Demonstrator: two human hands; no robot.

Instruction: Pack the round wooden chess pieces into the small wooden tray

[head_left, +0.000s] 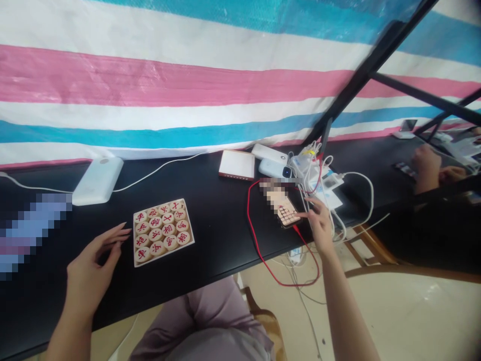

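An open white box lies on the black table, filled with rows of round Chinese chess pieces bearing red characters. Just left of the box is my left hand, its fingers stretched out, holding nothing. Over at the right my right hand has its index finger on the lit screen of a phone; the other fingers are spread. The phone lies flat on the table, its upper part blurred out, with a red cable looping around it.
Behind the phone are a box lid, two white power banks and a tangle of white cables. A larger white device stands back left. Another person's hands show at far right, beyond a black metal frame.
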